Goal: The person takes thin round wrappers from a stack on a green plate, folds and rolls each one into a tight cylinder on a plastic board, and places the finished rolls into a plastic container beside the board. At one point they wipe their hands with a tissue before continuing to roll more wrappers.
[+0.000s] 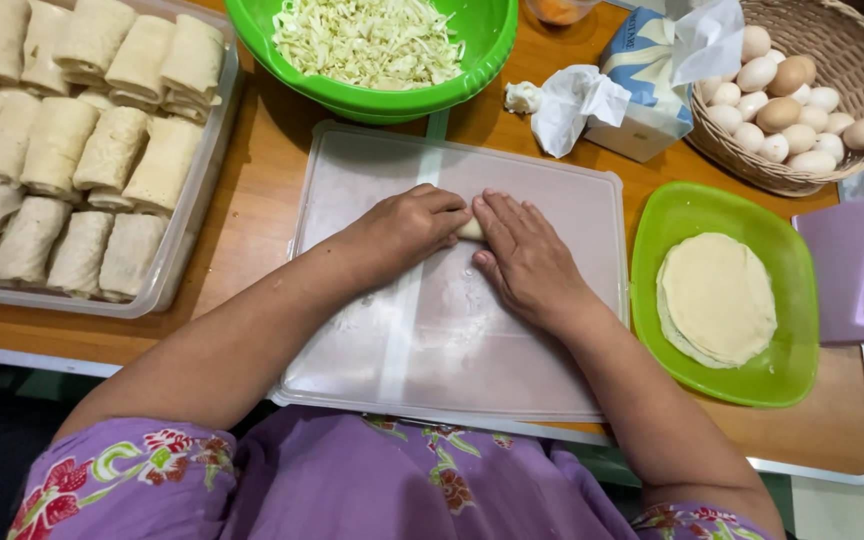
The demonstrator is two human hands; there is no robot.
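Pressing down together, left hand (407,228) and right hand (524,256) cover a pale rolled dough wrapper (469,230) mid-way on the translucent plastic board (452,330), grip hard to judge; round flat wrappers (717,297) at 3 o'clock.

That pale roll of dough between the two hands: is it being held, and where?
The pale roll of dough is pressed under both hands' fingers on the translucent plastic board: left hand covers its left end, right hand its right end.

Green bowl of shredded cabbage (372,40), egg basket (852,60), tissue box (642,90)
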